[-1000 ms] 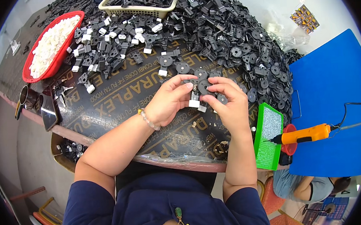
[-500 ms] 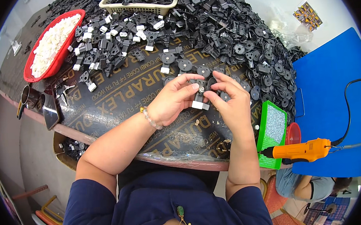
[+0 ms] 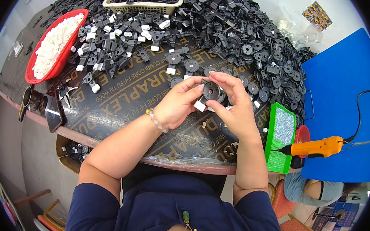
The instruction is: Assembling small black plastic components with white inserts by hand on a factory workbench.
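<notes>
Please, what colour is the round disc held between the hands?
The round disc is black; it shows best in the head view.

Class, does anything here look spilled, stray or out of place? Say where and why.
Pale crumbs lie scattered on the table toward its front edge, looking like stray debris rather than parts. A white bit sits alone just left of the green tray, apart from the red basket of white pieces.

Navy top, beaded bracelet and green pendant show.
</notes>
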A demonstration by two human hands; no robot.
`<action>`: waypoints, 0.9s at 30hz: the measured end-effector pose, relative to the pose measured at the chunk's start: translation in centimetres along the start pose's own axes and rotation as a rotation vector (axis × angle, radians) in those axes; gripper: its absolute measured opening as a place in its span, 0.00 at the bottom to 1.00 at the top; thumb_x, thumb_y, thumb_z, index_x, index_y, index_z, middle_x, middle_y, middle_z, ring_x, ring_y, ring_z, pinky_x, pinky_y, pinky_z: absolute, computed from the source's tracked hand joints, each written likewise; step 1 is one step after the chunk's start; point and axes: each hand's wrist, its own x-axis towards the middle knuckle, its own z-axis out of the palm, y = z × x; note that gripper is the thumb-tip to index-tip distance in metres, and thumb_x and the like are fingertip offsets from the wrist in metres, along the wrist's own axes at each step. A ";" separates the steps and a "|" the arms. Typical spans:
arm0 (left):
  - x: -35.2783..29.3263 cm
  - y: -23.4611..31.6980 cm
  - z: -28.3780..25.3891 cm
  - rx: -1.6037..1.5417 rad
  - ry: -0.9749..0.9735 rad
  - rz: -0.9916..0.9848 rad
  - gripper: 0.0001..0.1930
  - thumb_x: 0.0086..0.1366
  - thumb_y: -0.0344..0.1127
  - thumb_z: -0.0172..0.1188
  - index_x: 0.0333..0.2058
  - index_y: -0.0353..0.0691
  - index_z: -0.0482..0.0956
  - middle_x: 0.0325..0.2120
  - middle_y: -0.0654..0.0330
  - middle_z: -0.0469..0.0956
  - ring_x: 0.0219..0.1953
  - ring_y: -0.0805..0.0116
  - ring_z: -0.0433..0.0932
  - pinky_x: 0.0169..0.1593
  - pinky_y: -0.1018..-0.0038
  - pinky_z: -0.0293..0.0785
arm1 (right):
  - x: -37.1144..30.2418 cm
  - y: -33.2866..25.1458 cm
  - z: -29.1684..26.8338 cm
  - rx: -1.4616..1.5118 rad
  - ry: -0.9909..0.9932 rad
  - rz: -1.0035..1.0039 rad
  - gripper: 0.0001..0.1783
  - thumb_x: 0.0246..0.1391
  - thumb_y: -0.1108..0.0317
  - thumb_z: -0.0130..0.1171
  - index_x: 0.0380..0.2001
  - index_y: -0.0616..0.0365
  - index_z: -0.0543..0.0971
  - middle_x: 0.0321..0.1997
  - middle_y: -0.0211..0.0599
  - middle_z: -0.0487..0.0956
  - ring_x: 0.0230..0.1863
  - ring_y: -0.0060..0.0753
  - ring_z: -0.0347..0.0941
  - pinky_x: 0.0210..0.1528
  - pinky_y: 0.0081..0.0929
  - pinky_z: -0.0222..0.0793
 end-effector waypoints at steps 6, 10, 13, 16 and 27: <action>0.0 0.2 0.3 -0.006 0.006 0.001 0.14 0.77 0.37 0.51 0.56 0.43 0.74 0.43 0.67 0.78 0.44 0.79 0.76 0.47 0.76 0.75 | 0.0 0.0 -0.5 -0.015 -0.052 0.031 0.35 0.46 0.84 0.68 0.59 0.62 0.71 0.67 0.45 0.70 0.70 0.42 0.67 0.72 0.35 0.63; 0.0 0.0 0.4 0.205 0.077 0.049 0.15 0.73 0.35 0.58 0.56 0.40 0.75 0.37 0.68 0.77 0.38 0.81 0.75 0.40 0.81 0.74 | 0.1 -0.6 -0.6 -0.088 -0.075 0.024 0.33 0.44 0.82 0.69 0.57 0.62 0.73 0.66 0.45 0.72 0.70 0.39 0.67 0.70 0.34 0.65; -0.1 0.1 0.4 0.337 0.070 0.176 0.18 0.71 0.32 0.60 0.58 0.38 0.72 0.36 0.67 0.76 0.38 0.81 0.75 0.40 0.80 0.74 | 0.2 -1.2 -0.5 -0.330 -0.058 -0.071 0.32 0.43 0.79 0.71 0.56 0.61 0.76 0.62 0.44 0.76 0.66 0.36 0.71 0.66 0.33 0.68; -0.7 0.1 1.0 0.362 0.135 0.257 0.22 0.71 0.31 0.59 0.61 0.37 0.67 0.37 0.66 0.75 0.39 0.80 0.75 0.39 0.80 0.74 | 0.6 -1.1 -0.4 -0.374 -0.060 -0.084 0.33 0.42 0.77 0.72 0.56 0.61 0.76 0.56 0.43 0.80 0.60 0.35 0.75 0.62 0.34 0.70; -2.7 1.2 2.8 1.268 0.072 1.307 0.24 0.56 0.33 0.67 0.53 0.43 0.79 0.57 0.47 0.71 0.58 0.44 0.72 0.60 0.52 0.69 | 11.5 3.7 8.0 -0.403 -0.287 -0.226 0.33 0.42 0.71 0.75 0.56 0.52 0.79 0.54 0.41 0.80 0.63 0.48 0.66 0.67 0.41 0.61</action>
